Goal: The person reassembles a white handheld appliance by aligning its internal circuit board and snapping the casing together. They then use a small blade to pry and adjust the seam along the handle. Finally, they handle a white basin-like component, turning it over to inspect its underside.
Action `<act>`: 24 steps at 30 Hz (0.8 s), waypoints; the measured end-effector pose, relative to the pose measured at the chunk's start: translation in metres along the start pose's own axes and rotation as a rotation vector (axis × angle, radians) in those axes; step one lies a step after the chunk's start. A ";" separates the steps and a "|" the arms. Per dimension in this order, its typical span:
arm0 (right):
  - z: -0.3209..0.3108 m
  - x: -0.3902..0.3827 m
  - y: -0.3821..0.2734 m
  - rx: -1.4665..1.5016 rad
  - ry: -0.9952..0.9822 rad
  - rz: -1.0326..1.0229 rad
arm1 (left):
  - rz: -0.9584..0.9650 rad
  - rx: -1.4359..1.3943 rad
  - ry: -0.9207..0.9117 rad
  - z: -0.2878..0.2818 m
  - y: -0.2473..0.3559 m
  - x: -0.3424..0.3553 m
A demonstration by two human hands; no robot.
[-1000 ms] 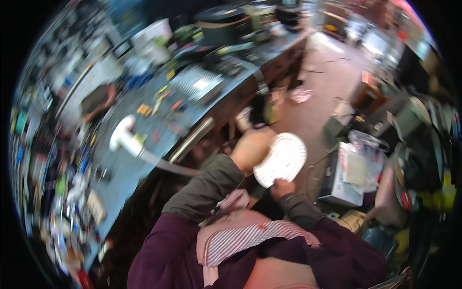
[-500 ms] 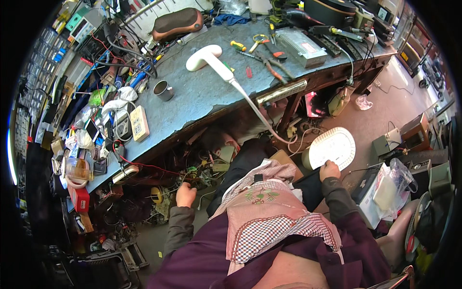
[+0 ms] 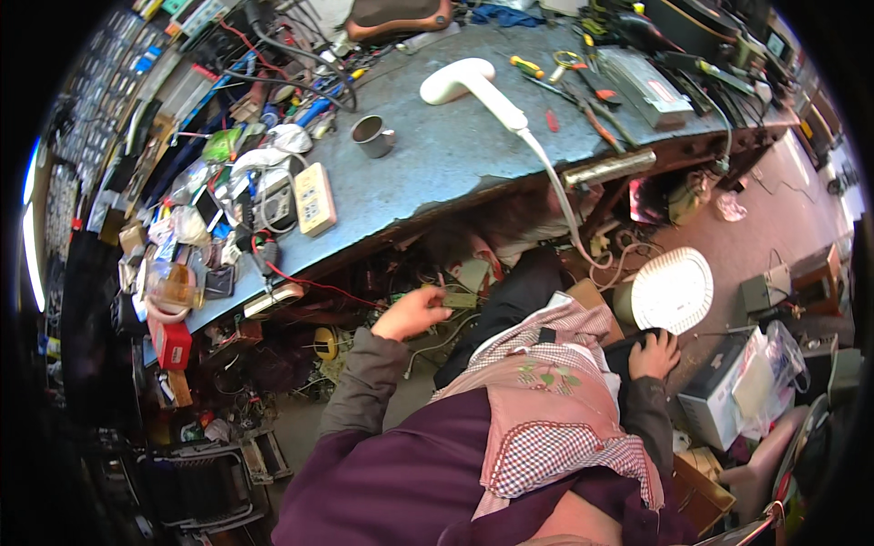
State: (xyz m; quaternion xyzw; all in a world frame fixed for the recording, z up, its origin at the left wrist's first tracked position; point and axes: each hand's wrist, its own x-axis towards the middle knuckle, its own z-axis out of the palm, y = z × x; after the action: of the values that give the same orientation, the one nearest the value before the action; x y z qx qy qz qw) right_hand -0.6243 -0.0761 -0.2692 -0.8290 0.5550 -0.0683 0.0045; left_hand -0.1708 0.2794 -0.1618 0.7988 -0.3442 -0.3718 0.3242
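My left hand [image 3: 411, 314] is in the air over the clutter below the bench's front edge, its fingers stretched to the right with nothing in them. My right hand [image 3: 654, 355] rests with spread fingers on something black [image 3: 622, 353] by my knee, just below a white oval ribbed object [image 3: 674, 291]. A white handheld device [image 3: 496, 102] with a rounded head lies on the blue workbench [image 3: 410, 187], touched by neither hand. Its white cord [image 3: 564, 200] hangs over the edge toward the white oval object. A checked apron [image 3: 537, 437] covers my lap.
A metal cup [image 3: 370, 136], a cream power strip [image 3: 316, 200], pliers [image 3: 601, 118] and a silver metal box [image 3: 645, 88] lie on the bench. Cables and small parts crowd its left end. Boxes and a plastic bag [image 3: 783, 355] stand at my right.
My left hand has risen and moved right, its fingers unfolding. The right hand has come away from the white oval object's rim, its fingers now spread. The whole view has shifted.
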 end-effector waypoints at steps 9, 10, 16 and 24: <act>-0.010 -0.009 -0.003 -0.027 -0.081 0.022 | 0.239 -0.261 0.484 -0.127 0.142 0.005; -0.012 -0.007 -0.004 -0.038 -0.091 0.025 | 0.260 -0.212 0.591 -0.130 0.140 0.006; -0.018 -0.001 -0.011 -0.091 -0.157 0.035 | 0.167 -0.223 0.856 -0.132 0.101 -0.027; -0.024 0.011 -0.022 -0.219 -0.256 0.048 | 0.135 -0.250 1.108 -0.159 0.069 -0.087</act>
State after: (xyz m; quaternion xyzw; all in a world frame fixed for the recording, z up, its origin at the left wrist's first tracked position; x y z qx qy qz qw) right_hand -0.6025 -0.0764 -0.2423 -0.8129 0.5738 0.0989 -0.0136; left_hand -0.1044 0.3521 0.0057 0.8063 -0.1265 0.0864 0.5714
